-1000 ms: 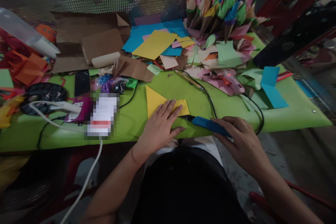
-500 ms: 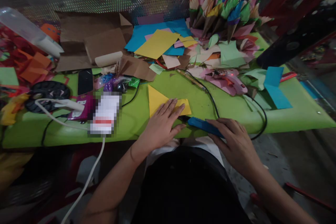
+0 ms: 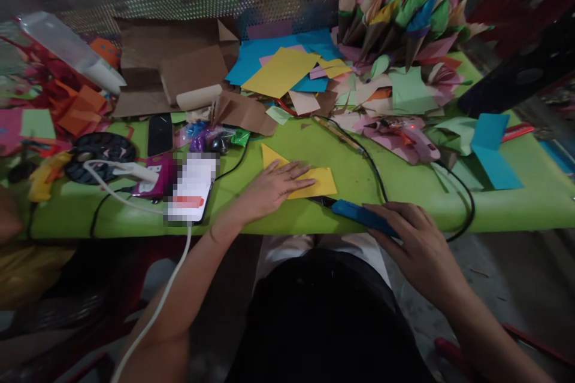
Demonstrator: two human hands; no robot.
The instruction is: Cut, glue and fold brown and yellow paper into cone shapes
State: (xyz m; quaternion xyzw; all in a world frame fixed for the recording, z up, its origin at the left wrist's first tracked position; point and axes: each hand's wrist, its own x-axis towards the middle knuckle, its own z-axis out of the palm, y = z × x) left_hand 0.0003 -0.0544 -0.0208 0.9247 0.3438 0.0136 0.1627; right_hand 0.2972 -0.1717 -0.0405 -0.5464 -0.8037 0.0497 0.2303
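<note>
A folded piece of yellow paper lies near the front edge of the green table. My left hand rests over it with fingers stretched out flat, covering its middle. In my right hand is a blue utility knife, gripped by its handle. The knife's dark front end points left and meets the lower edge of the yellow paper; whether the blade is under or beside the sheet I cannot tell.
A phone on a white cable and a purple power socket lie to the left. A pink glue gun with its black cord sits right. Behind are coloured paper sheets, brown paper and several paper cones.
My left hand has slid left across the yellow paper, uncovering more of its right part. The knife stays at the paper's lower edge. The whole view has shifted slightly.
</note>
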